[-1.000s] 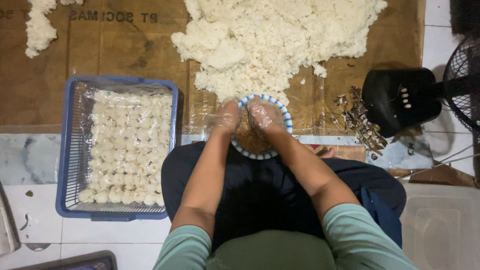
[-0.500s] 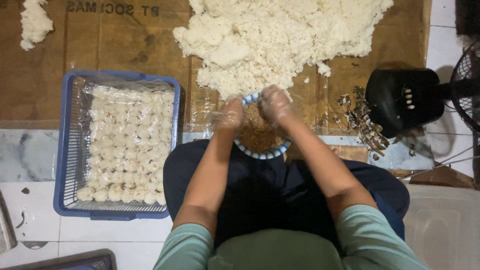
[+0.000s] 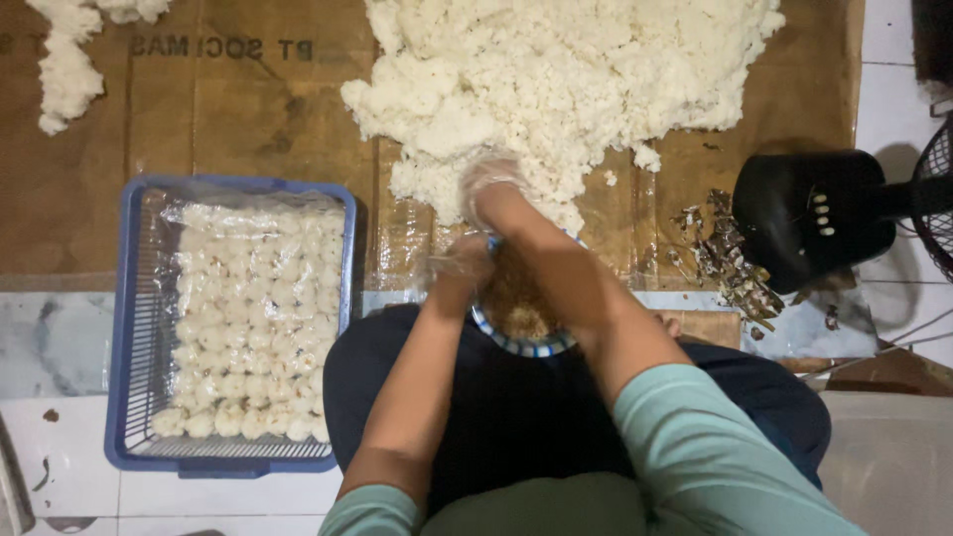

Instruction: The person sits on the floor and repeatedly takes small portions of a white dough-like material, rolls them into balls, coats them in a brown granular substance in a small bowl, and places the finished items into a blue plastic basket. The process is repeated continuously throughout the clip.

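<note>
The right hand (image 3: 488, 184) presses into the edge of the white rice heap (image 3: 566, 84) on the brown sheet; its grip is blurred, so I cannot tell. The left hand (image 3: 459, 260) rests by the blue-rimmed bowl (image 3: 521, 333), grip unclear. A blue basket (image 3: 129, 328) of rice balls sits left.

A large heap of white, clumpy cooked rice (image 3: 566, 89) is lying spread on brown cardboard. Its near edge is being touched by the right hand (image 3: 488, 189). Just below, a blue-and-white-rimmed bowl (image 3: 521, 318) of brownish filling is sitting under the left hand (image 3: 459, 263).
</note>
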Demonstrator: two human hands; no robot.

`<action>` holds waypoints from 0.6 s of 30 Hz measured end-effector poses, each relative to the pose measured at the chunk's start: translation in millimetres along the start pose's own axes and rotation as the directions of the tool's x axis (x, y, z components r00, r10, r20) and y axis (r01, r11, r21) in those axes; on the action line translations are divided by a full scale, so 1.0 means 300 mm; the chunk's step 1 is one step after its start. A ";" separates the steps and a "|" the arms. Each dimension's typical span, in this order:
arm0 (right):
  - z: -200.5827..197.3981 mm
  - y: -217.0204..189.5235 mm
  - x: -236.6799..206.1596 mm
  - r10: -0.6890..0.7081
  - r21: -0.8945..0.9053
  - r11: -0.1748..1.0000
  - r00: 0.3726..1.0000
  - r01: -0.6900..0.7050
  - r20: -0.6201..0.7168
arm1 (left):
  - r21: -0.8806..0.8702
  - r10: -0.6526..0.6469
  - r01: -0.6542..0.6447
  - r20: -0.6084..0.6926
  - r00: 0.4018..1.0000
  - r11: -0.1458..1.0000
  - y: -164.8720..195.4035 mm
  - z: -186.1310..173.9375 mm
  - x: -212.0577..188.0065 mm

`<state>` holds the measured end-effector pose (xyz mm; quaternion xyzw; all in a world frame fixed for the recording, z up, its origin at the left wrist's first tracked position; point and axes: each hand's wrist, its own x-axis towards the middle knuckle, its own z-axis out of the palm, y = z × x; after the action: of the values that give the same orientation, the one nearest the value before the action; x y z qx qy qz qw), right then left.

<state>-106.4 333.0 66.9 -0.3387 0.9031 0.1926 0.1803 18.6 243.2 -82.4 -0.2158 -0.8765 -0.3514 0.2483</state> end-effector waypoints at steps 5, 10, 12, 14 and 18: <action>0.050 0.030 0.110 0.029 -0.036 0.999 0.999 -0.027 0.043 | 0.291 -0.099 -0.061 0.505 0.857 0.955 -0.049 0.059 0.000; 0.049 0.034 0.044 -0.015 -0.022 1.000 0.998 0.017 0.054 | 0.288 -0.094 -0.123 0.636 0.766 0.950 -0.051 0.048 0.043; 0.031 0.056 -0.030 -0.035 -0.009 0.999 0.995 0.036 0.093 | 0.197 -0.288 0.213 0.558 0.778 0.957 -0.038 0.043 0.059; -0.005 0.105 -0.109 -0.030 0.025 0.999 0.986 0.026 0.167 | 0.159 -0.385 0.365 0.591 0.709 0.917 -0.022 0.045 0.077; -0.071 0.272 -0.281 0.087 0.088 0.989 0.955 -0.117 0.285 | 0.276 -0.341 0.202 0.740 0.579 0.940 -0.003 0.037 0.123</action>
<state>-106.7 425.6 142.1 -0.2512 0.8935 0.2003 0.3137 -13.9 258.1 -68.2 -0.1884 -0.9445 -0.1849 -0.1957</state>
